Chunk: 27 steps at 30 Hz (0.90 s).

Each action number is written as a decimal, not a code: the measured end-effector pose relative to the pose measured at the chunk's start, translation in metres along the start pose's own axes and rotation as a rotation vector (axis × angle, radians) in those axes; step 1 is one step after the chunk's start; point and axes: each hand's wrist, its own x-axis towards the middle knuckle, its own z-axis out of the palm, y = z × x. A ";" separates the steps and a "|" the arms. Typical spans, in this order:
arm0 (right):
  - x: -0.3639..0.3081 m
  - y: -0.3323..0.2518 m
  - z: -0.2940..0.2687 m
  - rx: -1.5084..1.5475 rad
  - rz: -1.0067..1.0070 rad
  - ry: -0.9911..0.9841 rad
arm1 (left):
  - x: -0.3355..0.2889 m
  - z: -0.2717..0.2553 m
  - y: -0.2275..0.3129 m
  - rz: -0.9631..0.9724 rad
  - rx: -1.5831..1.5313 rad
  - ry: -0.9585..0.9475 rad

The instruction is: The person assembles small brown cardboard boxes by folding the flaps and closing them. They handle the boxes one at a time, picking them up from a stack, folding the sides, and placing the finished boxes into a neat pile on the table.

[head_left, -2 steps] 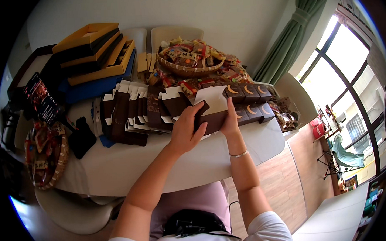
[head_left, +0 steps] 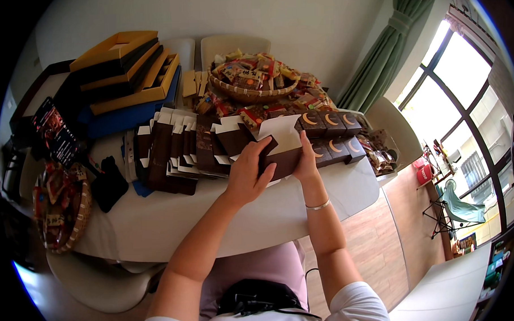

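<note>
Between both hands is a small dark brown carton (head_left: 283,158) with a white inside, its top flaps standing up. My left hand (head_left: 249,171) grips its left side, thumb on the near face. On the opposite side my right hand (head_left: 307,160) holds it, fingers wrapped along the wall. The carton's bottom is hidden. Flattened brown cartons (head_left: 180,143) with white flaps lean in a row to the left. Two rows of closed brown boxes (head_left: 329,124) with an orange crescent on each stand just right of the carton.
A wicker basket (head_left: 253,95) heaped with wrapped snacks stands behind, more packets around it. Yellow-and-black box trays (head_left: 133,97) are stacked at the back left. A smaller basket (head_left: 80,217), a phone (head_left: 58,130) and a black pouch (head_left: 109,182) sit on the white table's (head_left: 174,228) left.
</note>
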 end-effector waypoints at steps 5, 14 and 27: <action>0.003 0.002 -0.011 0.010 0.040 -0.056 | -0.002 -0.001 -0.003 -0.050 0.016 -0.064; 0.004 -0.005 -0.015 -0.050 0.054 -0.098 | 0.001 -0.003 -0.001 -0.112 -0.079 -0.039; 0.007 -0.010 -0.017 -0.169 0.142 -0.052 | -0.002 -0.002 -0.013 -0.443 -0.417 0.010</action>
